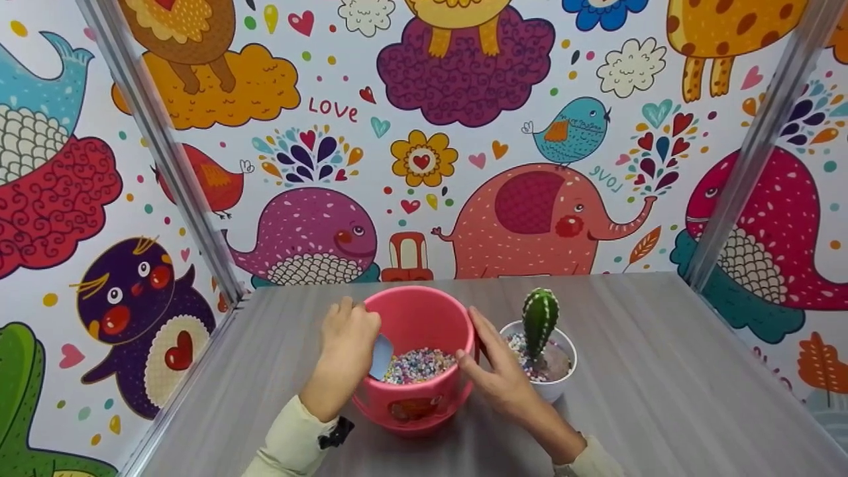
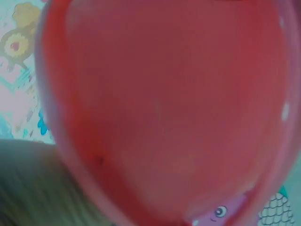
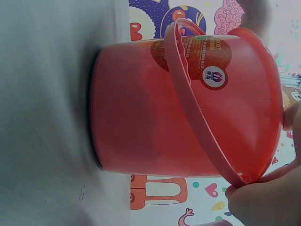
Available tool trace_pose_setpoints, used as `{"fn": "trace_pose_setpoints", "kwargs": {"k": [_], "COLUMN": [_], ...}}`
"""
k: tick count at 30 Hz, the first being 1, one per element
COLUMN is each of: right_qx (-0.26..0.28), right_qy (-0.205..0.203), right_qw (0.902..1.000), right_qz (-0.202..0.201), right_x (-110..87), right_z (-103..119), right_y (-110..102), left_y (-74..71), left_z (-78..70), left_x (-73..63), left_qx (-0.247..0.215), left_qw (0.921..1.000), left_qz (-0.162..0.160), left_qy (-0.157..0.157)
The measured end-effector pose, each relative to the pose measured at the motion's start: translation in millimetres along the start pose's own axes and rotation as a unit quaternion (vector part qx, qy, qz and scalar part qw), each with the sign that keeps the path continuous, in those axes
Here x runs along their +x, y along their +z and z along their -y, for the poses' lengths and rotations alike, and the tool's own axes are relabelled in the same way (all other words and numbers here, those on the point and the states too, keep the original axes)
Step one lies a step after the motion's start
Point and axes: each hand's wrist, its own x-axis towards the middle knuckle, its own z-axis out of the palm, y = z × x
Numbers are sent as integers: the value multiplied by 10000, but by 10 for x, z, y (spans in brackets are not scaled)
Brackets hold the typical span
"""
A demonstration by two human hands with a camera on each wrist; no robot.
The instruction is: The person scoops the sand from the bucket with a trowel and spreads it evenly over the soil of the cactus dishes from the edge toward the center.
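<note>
Grey worktop (image 1: 636,371): left grip (image 1: 348,341) curled closed round scoop (image 1: 382,356), beads (image 1: 423,368) at its four o'clock. Right grip (image 1: 500,377), nearer pot (image 1: 555,389), pinches bucket (image 1: 424,324).

Cartoon-animal walls (image 1: 424,142), metal posts (image 1: 167,146), gray wood-grain tabletop (image 1: 662,384)

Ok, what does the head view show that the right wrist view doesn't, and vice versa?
Only the head view shows the multicoloured grains inside the bucket, the blue tool in the left hand, and the cactus in its white pot.

Only the right wrist view shows the round white logo and the thin dark marks on the table.

Both show the bucket on the table, with the right hand at its rim.
</note>
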Motion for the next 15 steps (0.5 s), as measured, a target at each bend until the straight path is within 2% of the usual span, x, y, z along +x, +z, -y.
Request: {"fn": "trace_pose_setpoints", "kwargs": {"k": [2, 4, 9, 15], "right_qx": [-1, -19, -73, -100], "right_qy": [-85, -140, -158, -146], "right_qw": [10000, 9999, 9998, 9998], "right_qz": [13, 15, -4, -7], "right_x": [0, 0, -4, -1], "right_z": [-4, -6, -6, -8], "right_y": [3, 3, 5, -4], "left_y": [-12, -16, -17, -27], "left_z": [-42, -65, -71, -102], "left_x": [11, 16, 34, 61], "left_qx": [227, 258, -31, -257], "left_qw": [9997, 9995, 9985, 9970], "left_qz": [62, 139, 481, 707], "left_qy": [28, 95, 241, 153]}}
